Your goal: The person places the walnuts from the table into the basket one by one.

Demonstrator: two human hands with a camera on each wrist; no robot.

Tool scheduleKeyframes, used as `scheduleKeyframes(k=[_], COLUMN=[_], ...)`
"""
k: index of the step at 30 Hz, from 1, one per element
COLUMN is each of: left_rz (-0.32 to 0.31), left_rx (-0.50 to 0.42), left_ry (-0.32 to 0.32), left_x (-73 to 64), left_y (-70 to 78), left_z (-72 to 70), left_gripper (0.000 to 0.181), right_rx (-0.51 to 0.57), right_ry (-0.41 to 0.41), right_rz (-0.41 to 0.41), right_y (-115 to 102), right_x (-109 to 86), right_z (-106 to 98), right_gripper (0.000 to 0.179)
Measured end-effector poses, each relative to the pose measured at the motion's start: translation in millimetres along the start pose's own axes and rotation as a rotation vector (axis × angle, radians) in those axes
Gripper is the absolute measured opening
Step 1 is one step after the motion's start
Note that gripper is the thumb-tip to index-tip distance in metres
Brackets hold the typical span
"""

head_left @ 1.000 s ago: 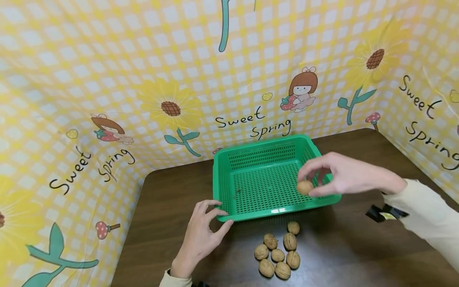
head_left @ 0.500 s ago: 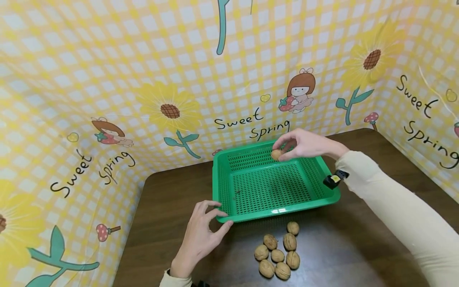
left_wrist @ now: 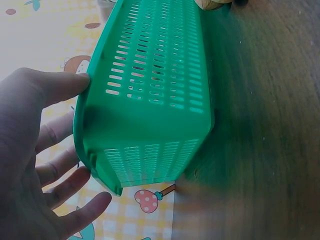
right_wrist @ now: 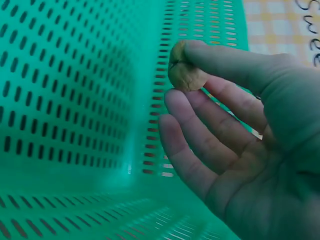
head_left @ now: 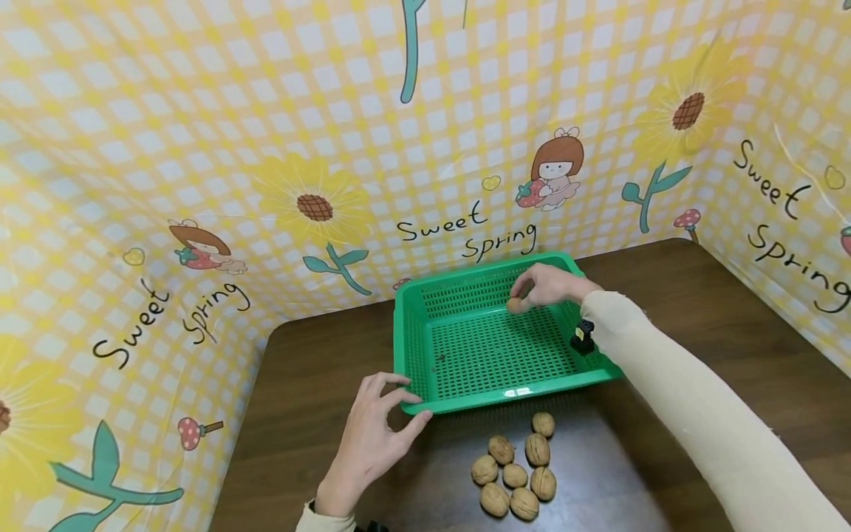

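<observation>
The right hand (head_left: 547, 287) is inside the green plastic basket (head_left: 465, 403), near its far wall, its grip narrow, with 1 walnut (right_wrist: 186, 75) pinched between thumb and fingers; whether that walnut touches the basket's floor I cannot tell. The left hand (head_left: 375, 436) is at the basket's near left corner, thumb on the rim, its grip wide and fingers spread. The basket stands by the far edge of the dark tabletop (head_left: 319, 362), between the far corners; on its near side 8 loose walnuts (head_left: 515, 475) lie clustered. A walnut should handle as light, hard and stiff, its seamed shell not slippery but apt to roll; best pinched across its widest part. The basket looks light, smooth and slightly flexible, best held by the rim.
</observation>
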State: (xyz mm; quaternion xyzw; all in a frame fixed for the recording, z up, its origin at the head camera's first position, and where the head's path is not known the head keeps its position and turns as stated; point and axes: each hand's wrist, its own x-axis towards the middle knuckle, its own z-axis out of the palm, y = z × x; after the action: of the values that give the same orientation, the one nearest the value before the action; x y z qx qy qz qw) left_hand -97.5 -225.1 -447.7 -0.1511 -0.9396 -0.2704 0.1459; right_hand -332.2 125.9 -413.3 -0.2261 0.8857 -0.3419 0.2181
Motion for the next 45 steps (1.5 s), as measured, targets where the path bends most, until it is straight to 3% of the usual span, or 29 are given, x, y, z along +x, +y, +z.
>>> scheduleKeyframes(k=[11, 25, 32, 35, 39, 45], left_rz=[-0.002, 0.005, 0.003, 0.006, 0.005, -0.001], left_rx=[-0.013, -0.022, -0.024, -0.025, -0.025, -0.020], left_ry=[-0.006, 0.002, 0.003, 0.005, 0.004, 0.001], left_x=[0.2, 0.6, 0.4, 0.3, 0.3, 0.0], left_y=[-0.1, -0.7, -0.6, -0.5, -0.5, -0.4], left_z=[1.7, 1.4, 2.2, 2.4, 1.9, 1.2], left_gripper=[0.013, 0.013, 0.012, 0.012, 0.012, 0.012], right_rx=[-0.104, -0.158, -0.152, -0.163, -0.192, -0.167], right_ry=[-0.033, -0.046, -0.043, -0.026, 0.010, 0.028], right_rz=[0.079, 0.056, 0.069, 0.043, -0.041, -0.156], right_y=[7, 6, 3, -2, -17, -53], right_x=[11.8, 13.6, 12.0, 7.9, -2.2, -34.1], right_z=[16, 20, 17, 12, 0, -17], right_gripper=[0.041, 0.034, 0.044, 0.050, 0.045, 0.041])
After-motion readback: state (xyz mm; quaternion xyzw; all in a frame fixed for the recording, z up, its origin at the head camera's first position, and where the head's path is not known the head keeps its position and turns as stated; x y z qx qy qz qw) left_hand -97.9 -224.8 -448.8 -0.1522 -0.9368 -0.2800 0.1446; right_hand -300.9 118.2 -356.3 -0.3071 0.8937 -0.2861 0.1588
